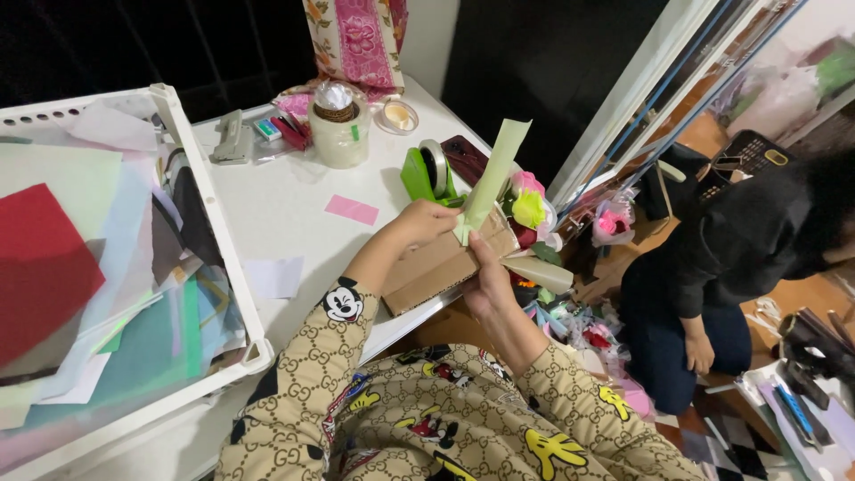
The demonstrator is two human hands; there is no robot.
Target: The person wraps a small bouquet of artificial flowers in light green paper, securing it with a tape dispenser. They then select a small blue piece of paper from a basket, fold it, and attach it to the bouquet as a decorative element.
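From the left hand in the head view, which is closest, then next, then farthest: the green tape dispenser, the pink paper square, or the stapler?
Measured from the left hand:
1. Green tape dispenser, just beyond the hand on the table.
2. Pink paper square, lying flat to its left.
3. Stapler, far back left, near the white tray.

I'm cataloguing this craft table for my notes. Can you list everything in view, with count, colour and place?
paper strip: one, pale green, held upright between both hands
cardboard box: one, brown, at the table edge under the hands
tape dispenser: one, green, behind the box
tape roll: one, cream, far side of the table
stapler: one, grey, left of the tape roll
paper slip: one, pink, mid-table
paper flowers: several, pink and yellow-green, right of the box
tray: one, white, at left, holding many coloured sheets
table: one, white
another person: one, dark clothes, kneeling at right
left hand: gripping the strip's base
right hand: pinching the strip from below
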